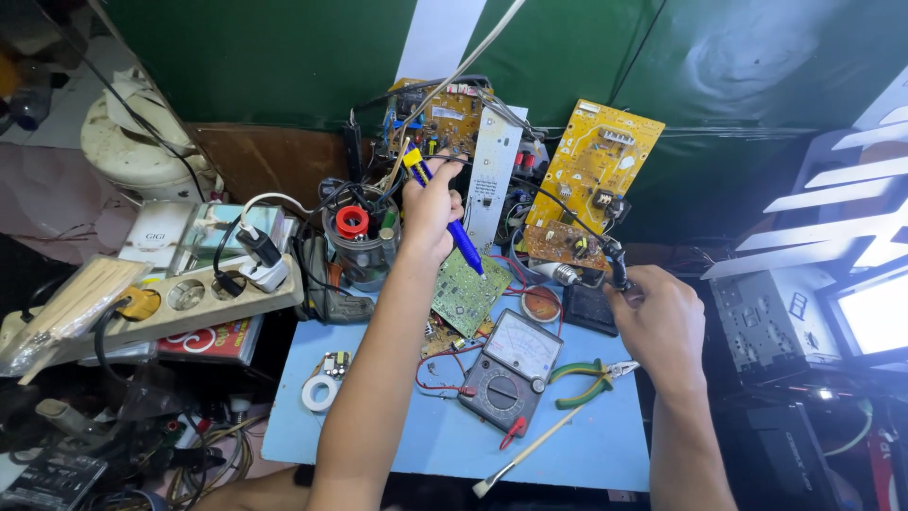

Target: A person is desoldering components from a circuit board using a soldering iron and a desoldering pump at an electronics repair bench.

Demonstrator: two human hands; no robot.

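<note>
Holding a blue soldering iron (452,220) like a pen, the person's left hand (430,213) had its fingers wrapped tight around the handle, and the tip pointed down at a small green circuit board (465,291) lying on the blue table (445,435). The right hand (657,317) was curled shut around a black probe (617,265) on a black wire, just above the right side of the table. The tip looked very near the green board, though whether it touched could not be told. The work seemed to be in the middle: the board was out and the tools were in hand, but no finished joint could be seen. A meter (509,369) with a big dial lay just below the board, with green-handled pliers (588,378) beside it and a thin brush (525,456) near the table's front edge. A white roll of tape (320,391) sat at the left edge. Two yellow boards (594,170) leaned against the green wall behind. On the left, a flat white box (159,232) with dark letters lay by a beige power strip (180,301), and a red-and-white packet (210,339) peeked out under it. A jar (359,248) held a red spool.
</note>
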